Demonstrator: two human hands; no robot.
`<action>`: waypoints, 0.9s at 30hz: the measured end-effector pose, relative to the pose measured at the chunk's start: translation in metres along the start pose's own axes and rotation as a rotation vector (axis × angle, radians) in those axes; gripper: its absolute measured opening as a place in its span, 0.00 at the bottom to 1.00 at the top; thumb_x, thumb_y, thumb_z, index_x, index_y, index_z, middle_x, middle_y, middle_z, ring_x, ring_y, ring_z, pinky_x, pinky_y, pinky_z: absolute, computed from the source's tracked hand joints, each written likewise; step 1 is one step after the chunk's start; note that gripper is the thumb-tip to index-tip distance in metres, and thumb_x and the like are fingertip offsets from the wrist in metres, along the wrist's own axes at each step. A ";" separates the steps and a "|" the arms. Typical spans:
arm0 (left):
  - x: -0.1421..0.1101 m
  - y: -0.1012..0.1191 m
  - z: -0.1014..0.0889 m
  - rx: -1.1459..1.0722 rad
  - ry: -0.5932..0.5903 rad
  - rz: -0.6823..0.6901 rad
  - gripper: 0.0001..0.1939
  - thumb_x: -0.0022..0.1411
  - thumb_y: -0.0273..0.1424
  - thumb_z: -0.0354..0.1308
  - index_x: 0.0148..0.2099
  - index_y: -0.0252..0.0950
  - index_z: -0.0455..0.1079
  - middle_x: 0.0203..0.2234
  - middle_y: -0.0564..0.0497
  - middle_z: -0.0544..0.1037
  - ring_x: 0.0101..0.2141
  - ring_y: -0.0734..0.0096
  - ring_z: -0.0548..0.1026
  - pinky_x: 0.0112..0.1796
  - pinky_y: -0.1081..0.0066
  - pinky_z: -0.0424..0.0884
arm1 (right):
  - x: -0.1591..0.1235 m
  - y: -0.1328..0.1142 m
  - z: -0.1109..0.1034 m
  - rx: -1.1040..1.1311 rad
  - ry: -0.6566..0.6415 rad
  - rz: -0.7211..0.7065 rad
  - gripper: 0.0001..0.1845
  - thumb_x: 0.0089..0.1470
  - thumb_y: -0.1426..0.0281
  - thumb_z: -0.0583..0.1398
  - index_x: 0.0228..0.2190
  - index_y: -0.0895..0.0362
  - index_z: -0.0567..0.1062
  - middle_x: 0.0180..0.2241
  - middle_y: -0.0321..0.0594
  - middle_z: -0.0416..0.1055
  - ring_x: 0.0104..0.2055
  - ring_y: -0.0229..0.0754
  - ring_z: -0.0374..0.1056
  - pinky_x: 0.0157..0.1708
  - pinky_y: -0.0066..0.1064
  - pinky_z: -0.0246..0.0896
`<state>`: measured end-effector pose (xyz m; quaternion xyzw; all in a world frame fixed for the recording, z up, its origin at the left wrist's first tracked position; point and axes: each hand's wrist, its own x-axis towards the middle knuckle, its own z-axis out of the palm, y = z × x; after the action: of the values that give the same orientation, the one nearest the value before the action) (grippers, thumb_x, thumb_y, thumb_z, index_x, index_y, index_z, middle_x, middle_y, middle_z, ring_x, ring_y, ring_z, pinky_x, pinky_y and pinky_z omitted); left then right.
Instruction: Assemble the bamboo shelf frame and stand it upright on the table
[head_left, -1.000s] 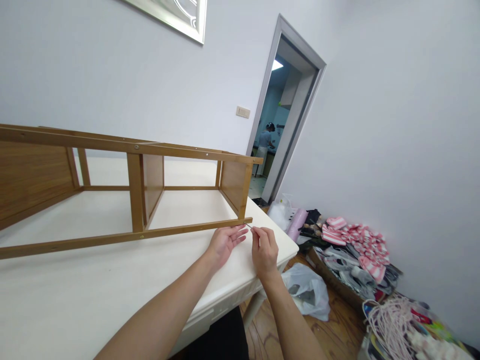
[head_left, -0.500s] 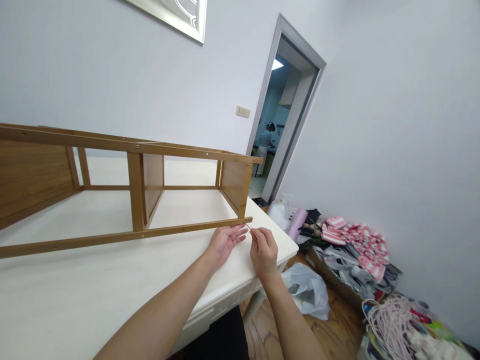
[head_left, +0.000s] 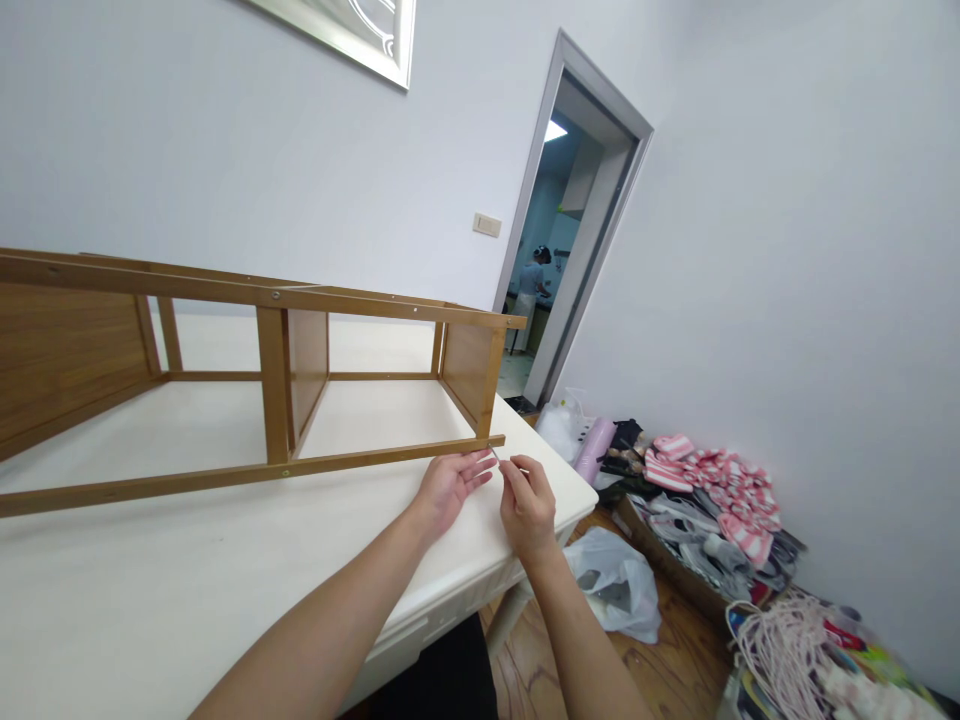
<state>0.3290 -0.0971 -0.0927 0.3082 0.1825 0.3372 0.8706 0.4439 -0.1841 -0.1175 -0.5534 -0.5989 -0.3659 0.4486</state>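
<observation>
Left hand (head_left: 444, 492) beside front rail (head_left: 390, 455), palm showing, fingers extended, grip apart, holding nothing. Right hand (head_left: 528, 508) curled, grip pinched on thin metal tool (head_left: 494, 454) slanting to rail's end. Brown wooden frame (head_left: 274, 380), panelled, lies along white table (head_left: 225, 560).

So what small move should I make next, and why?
Perhaps turn the thin rod slightly: your right hand pinches it, its far end seems to meet the near lower rail of the wooden frame, and your left hand is open nearby.
</observation>
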 end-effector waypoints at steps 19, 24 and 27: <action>0.001 0.002 0.002 -0.056 0.023 -0.050 0.09 0.60 0.19 0.52 0.35 0.26 0.75 0.38 0.38 0.80 0.36 0.66 0.79 0.42 0.69 0.74 | 0.009 -0.005 -0.004 -0.041 -0.066 -0.004 0.14 0.58 0.78 0.57 0.46 0.58 0.72 0.29 0.42 0.71 0.31 0.42 0.64 0.31 0.35 0.63; 0.002 0.002 0.002 -0.100 0.032 -0.060 0.07 0.60 0.21 0.53 0.34 0.28 0.73 0.35 0.39 0.80 0.36 0.66 0.79 0.42 0.68 0.74 | 0.008 -0.001 -0.004 0.081 -0.117 0.021 0.12 0.59 0.78 0.56 0.43 0.56 0.73 0.29 0.40 0.73 0.32 0.41 0.67 0.32 0.34 0.64; 0.002 0.003 0.002 -0.125 0.040 -0.058 0.06 0.62 0.23 0.53 0.35 0.29 0.71 0.35 0.39 0.80 0.36 0.65 0.78 0.42 0.67 0.74 | 0.008 0.000 -0.006 0.179 -0.153 0.028 0.15 0.58 0.79 0.55 0.45 0.55 0.73 0.32 0.41 0.74 0.35 0.42 0.69 0.35 0.35 0.66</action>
<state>0.3305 -0.0947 -0.0898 0.2411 0.1872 0.3285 0.8938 0.4448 -0.1870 -0.1081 -0.5458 -0.6539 -0.2610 0.4544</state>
